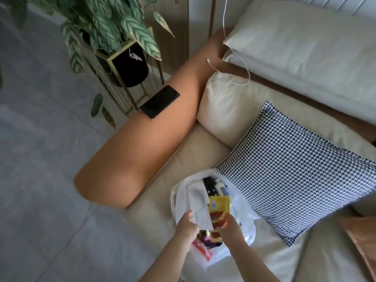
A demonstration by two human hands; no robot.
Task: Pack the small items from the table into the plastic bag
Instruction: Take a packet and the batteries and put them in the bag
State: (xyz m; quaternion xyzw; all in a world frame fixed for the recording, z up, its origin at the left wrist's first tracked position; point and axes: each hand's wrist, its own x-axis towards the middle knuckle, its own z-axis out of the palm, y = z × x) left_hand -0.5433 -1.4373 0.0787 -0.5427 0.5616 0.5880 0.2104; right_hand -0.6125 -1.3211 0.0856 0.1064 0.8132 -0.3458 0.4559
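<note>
— Where is the plastic bag (243,204) seen?
— It is set open on the sofa seat (162,180), beside the checked cushion (295,174).
— What is held?
— A white packet (200,208) is pinched by the left hand (187,225); a yellow-and-red sachet (218,210) is gripped by the right hand (232,225), both over the bag's mouth.

Soft daylight is filling the room, and nothing is looking too dark or too bright. The pale pillow (305,49) at the top right is getting the most light. No hard shadows are showing on the sofa seat (183,159). The whole picture is looking a bit fuzzy, and the sofa armrest (142,143) is bending near the edges. The plant leaves (105,23) are looking blurry.
</note>
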